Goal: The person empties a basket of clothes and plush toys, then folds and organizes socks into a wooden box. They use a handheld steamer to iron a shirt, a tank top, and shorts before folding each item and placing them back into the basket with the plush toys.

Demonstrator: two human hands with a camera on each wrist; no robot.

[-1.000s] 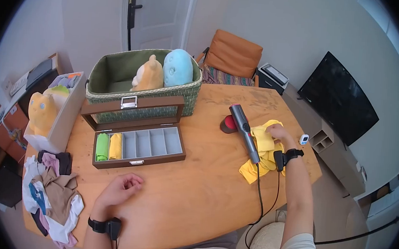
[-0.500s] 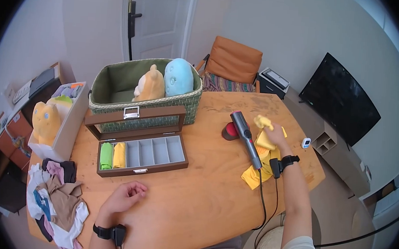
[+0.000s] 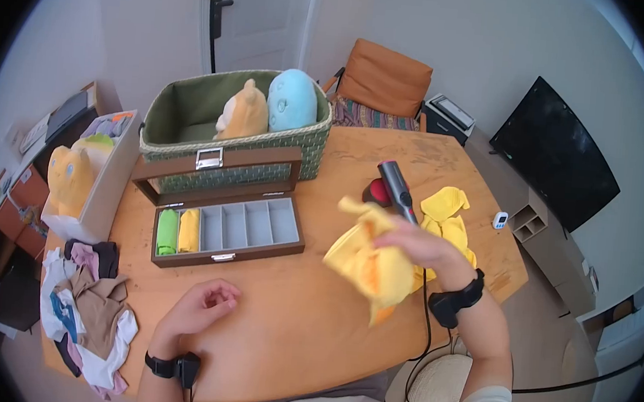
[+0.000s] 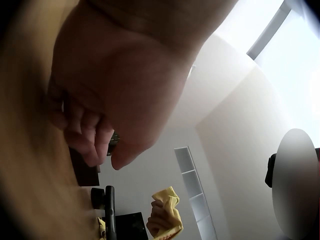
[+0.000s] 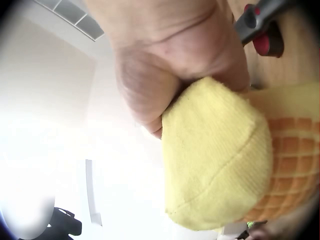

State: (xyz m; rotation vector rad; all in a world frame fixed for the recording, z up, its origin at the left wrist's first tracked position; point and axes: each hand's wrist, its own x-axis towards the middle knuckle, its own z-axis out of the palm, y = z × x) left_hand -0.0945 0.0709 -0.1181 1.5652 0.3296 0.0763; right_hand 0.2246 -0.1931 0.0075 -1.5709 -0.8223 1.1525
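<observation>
My right hand [image 3: 421,243] grips a pair of yellow socks [image 3: 363,257] above the right half of the table. In the right wrist view a ribbed sock toe [image 5: 215,160] with its seam hangs below the palm, beside an orange grid pattern. More yellow socks [image 3: 444,204] lie on the table behind that hand. My left hand [image 3: 199,306] rests near the table's front left, fingers loosely curled around nothing. In front of it stands a brown divided box [image 3: 259,226], lid raised. A green roll [image 3: 167,232] and a yellow roll [image 3: 189,230] fill its leftmost slots.
A grey corded wand [image 3: 394,184] lies beside a red and black round object [image 3: 375,193]. Behind the box stands a green basket [image 3: 312,136] holding plush toys. A white bin [image 3: 112,177] and piled clothes [image 3: 94,304] occupy the left side. A small white device [image 3: 500,220] sits far right.
My right hand has picked yellow socks up from the pile and carried them left and toward me, past the wand. My left hand has stayed about where it was.
</observation>
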